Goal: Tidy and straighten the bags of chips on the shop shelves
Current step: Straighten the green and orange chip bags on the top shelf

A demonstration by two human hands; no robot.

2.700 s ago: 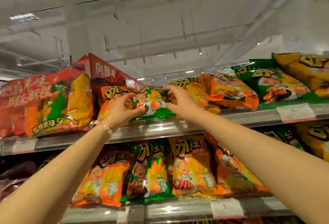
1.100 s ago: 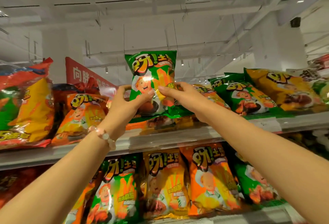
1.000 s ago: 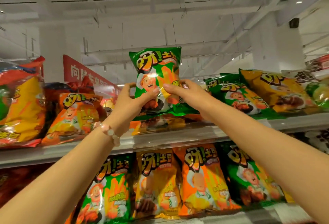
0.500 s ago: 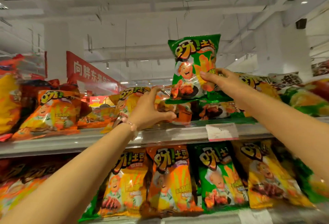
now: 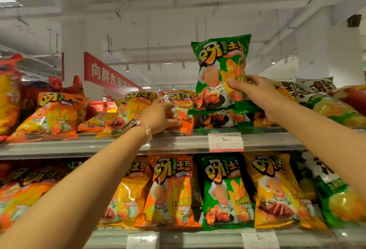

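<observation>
Head view, near to far: lower shelf (image 5: 178, 238) carries upright chip bags. Above it, the top shelf (image 5: 178, 144) bears a price tag (image 5: 225, 141). Left hand (image 5: 158, 118), fingers curled, grips an orange chip bag (image 5: 178, 108) lying on the top shelf. Right hand (image 5: 251, 92) pinches a green chip bag (image 5: 217, 70), held upright above a flat green bag (image 5: 219, 119). Behind hangs a red banner (image 5: 107, 74).
</observation>
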